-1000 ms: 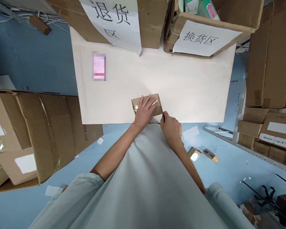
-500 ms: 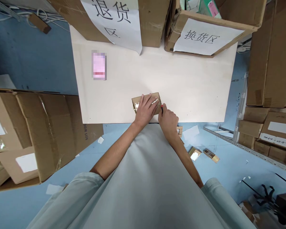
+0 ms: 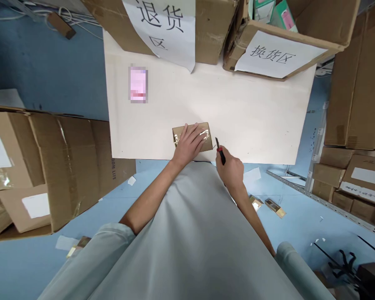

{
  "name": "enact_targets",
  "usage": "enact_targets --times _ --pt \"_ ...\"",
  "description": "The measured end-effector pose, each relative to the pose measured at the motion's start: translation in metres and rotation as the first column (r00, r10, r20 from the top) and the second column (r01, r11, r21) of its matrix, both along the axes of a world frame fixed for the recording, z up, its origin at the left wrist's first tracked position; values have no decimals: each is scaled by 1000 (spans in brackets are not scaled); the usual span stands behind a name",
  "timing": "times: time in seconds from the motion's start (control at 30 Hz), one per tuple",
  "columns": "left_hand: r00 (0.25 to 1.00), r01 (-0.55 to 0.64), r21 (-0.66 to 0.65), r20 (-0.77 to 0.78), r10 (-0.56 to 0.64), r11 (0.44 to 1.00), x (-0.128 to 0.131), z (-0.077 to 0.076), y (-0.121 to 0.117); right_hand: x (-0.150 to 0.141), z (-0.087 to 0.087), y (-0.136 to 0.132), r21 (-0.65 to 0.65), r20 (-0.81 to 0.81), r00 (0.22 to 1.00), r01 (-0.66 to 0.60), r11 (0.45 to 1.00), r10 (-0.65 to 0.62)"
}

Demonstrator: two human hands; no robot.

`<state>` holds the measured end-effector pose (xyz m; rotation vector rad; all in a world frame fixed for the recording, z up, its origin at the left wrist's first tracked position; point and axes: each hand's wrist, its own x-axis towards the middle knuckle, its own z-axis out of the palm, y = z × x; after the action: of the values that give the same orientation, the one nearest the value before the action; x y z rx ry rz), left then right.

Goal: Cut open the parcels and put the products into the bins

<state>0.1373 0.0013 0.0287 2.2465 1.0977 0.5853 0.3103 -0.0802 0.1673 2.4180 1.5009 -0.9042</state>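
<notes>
A small brown cardboard box (image 3: 208, 139) with shiny clear tape lies on the white table near its front edge. My left hand (image 3: 190, 141) rests flat on top of it, fingers stretched out across the tape; its thumb is hidden. To the right of the box, my right hand (image 3: 230, 168) is closed around a utility knife (image 3: 220, 153), black with a red part. The blade points up and away from me, a short gap from the box's right end.
At the table's (image 3: 253, 112) back stand a cardboard box (image 3: 211, 31) with a hanging paper sign and an open labelled box (image 3: 315, 41) holding green-and-white packages. A blurred pink item (image 3: 138, 84) lies back left. Large cartons (image 3: 78, 166) stand left; more boxes (image 3: 328, 166) fill the right.
My right hand with the utility knife has drawn back from the box's right end, towards the right, baring the blade. My left hand stays on the box. The view has shifted slightly.
</notes>
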Motion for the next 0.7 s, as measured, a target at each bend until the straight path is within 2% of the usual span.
enact_targets --times 0.1,0.27,0.37,0.47,0.53,0.6,0.7 --pt "998 -63 12 3 63 998 -40 -1 -7 15 -22 5 100 -98 990 113 989 -104" --pt "971 -231 29 -54 232 973 -103 3 -33 30 -95 30 16 -266 939 230 973 -218" --pt "918 -386 69 -68 390 920 -127 7 -47 19 -123 39 -21 -457 843 310 950 -285" --pt "854 -520 15 -22 520 854 -143 6 -55 -1 -132 40 -69 -633 700 375 925 -331" --pt "819 -569 -83 25 573 818 -149 4 -58 -12 -131 38 -82 -667 658 400 913 -349" --pt "792 -582 -196 85 605 789 -150 -1 -60 -17 -127 35 -53 -658 669 416 908 -345" --pt "773 -547 -336 151 617 767 -144 -11 -59 -11 -118 27 36 -594 746 398 917 -300"
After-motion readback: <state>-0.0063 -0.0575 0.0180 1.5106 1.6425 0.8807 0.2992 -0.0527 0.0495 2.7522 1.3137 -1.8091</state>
